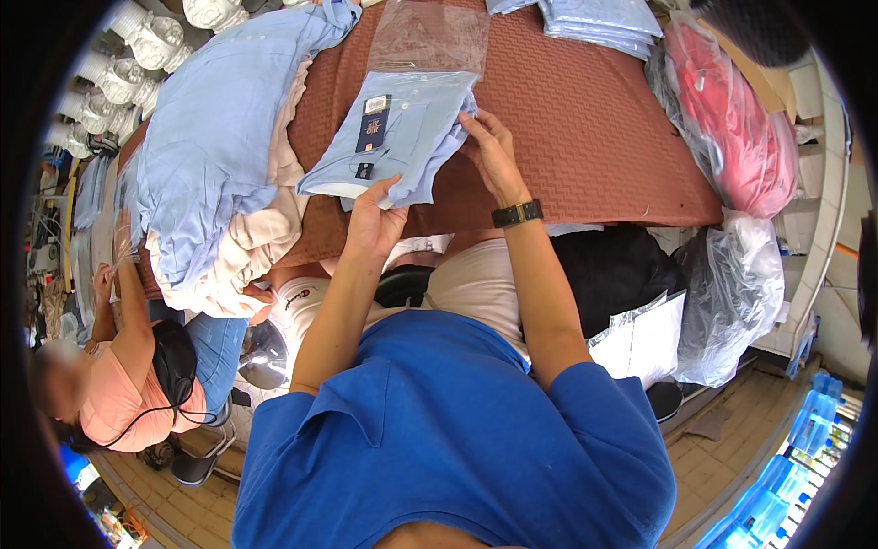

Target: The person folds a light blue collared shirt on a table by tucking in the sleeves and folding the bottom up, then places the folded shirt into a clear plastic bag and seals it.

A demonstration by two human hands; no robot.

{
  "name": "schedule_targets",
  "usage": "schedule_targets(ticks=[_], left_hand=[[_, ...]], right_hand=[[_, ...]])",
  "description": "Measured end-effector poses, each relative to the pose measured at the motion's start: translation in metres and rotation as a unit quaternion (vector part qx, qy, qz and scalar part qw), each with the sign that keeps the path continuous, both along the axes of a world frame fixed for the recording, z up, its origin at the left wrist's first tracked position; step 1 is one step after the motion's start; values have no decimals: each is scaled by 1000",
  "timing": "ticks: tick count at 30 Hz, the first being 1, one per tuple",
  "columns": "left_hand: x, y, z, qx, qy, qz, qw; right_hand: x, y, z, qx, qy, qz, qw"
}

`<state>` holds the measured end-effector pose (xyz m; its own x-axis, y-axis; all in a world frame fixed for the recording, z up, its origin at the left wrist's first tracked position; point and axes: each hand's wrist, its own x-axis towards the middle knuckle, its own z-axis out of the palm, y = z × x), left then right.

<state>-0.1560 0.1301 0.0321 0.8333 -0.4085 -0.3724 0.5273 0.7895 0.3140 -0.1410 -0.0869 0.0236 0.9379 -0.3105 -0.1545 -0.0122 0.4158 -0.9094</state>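
Note:
A folded light blue shirt with a dark hang tag is between my hands at the table's near edge. Clear plastic bag film stretches from its far end; how much of the shirt lies inside cannot be made out. My left hand pinches the shirt's near edge, thumb on top. At the right edge, my right hand grips the layered fabric, fingers curled around it. A dark watch is on my right wrist.
A brown cloth covers the table. Piled blue shirts lie left over cream garments; bagged blue shirts lie at the far right. Red bagged garments stand right. A co-worker sits left, handling clear plastic.

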Motion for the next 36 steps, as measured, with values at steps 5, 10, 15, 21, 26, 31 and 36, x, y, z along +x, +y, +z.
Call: schedule_targets(ticks=[5,10,15,21,26,31,36], left_hand=[[8,12,-4,-61,12,-24,998],[10,11,-2,-71,32,-33,996],[8,12,-6,-69,29,-27,997],[4,9,2,-58,22,-19,998],[-1,1,5,13,20,-15,1000],[-10,-12,5,64,-14,-12,998],[-6,-14,-12,76,-36,-20,996]], right_hand=[[7,25,-10,125,-67,-18,990],[44,29,-41,80,-166,-131,974],[66,31,-46,-36,-112,-262,958],[76,25,-44,-272,-110,-332,896],[82,18,-51,-303,-83,-357,880],[73,15,-62,-345,-17,-355,869],[58,18,-52,-345,-50,-344,872]])
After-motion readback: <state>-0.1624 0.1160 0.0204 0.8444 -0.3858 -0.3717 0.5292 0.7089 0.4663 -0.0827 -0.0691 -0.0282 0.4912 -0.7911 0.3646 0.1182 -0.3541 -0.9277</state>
